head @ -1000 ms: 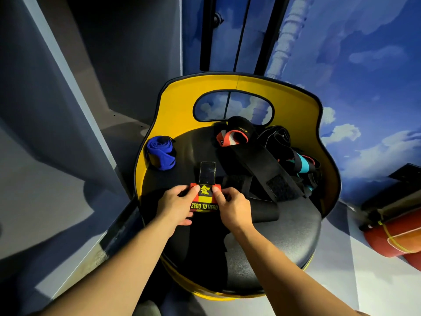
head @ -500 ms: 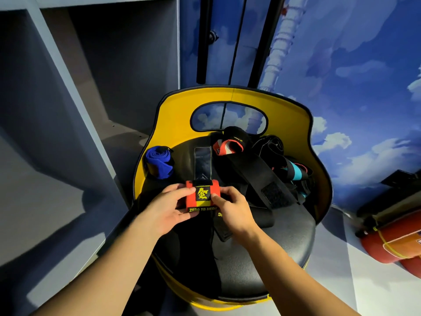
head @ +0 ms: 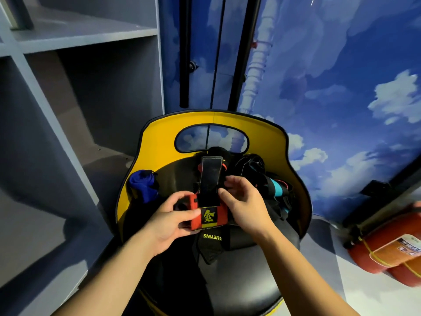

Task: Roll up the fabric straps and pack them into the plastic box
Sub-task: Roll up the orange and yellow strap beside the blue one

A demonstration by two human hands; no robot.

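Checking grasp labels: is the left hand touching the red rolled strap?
Touching. The head view shows the left hand gripping the red rolled strap, thumb across its front and fingers curled round its left end.

Left hand (head: 169, 221) is covering the red rolled strap's (head: 208, 214) left end. Black strap pile (head: 257, 169) is tangling, individual straps not separable. Fire extinguishers (head: 387, 249) are running off the right edge.

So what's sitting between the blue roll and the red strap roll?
Head view: only bare black seat lies between the blue roll and red strap roll, besides the left hand gripping it.
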